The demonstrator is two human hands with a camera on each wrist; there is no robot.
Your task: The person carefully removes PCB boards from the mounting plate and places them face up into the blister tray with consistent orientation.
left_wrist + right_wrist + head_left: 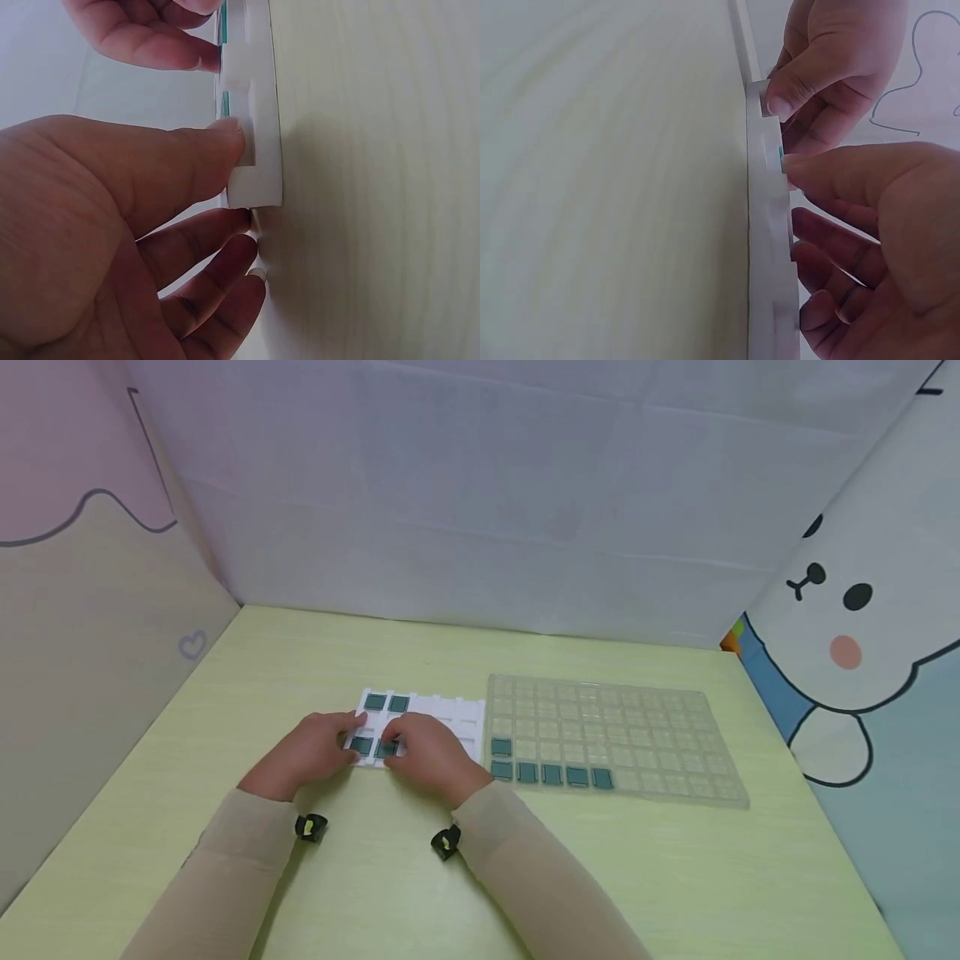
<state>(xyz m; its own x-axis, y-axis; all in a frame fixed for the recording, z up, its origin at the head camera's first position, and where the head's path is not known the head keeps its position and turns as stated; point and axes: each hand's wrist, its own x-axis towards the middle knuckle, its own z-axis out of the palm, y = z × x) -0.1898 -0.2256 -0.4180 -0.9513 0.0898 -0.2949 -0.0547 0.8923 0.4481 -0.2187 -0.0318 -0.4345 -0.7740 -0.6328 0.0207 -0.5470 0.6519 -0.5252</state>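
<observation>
A white slotted tray (pixel 471 706) lies flat on the table, bearing several dark green square chips (pixel 375 702) at its left end. My left hand (pixel 318 747) holds the tray's left end. In the left wrist view its thumb (pixel 202 154) lies over the front edge at a slot, with the other fingers curled near the end. My right hand (pixel 435 756) is over the tray, thumb and forefinger pinching a chip (pixel 386 749) in the second front slot. Only a thin green edge (pixel 781 159) of that chip shows in the right wrist view.
Just right of the white tray lies a larger clear plastic tray (pixel 615 731) with many square pockets. Several green chips (pixel 552 774) sit in its front row, and another (pixel 501 747) behind them at the left. Printed cloth walls (pixel 480 510) enclose the pale table (pixel 360 893).
</observation>
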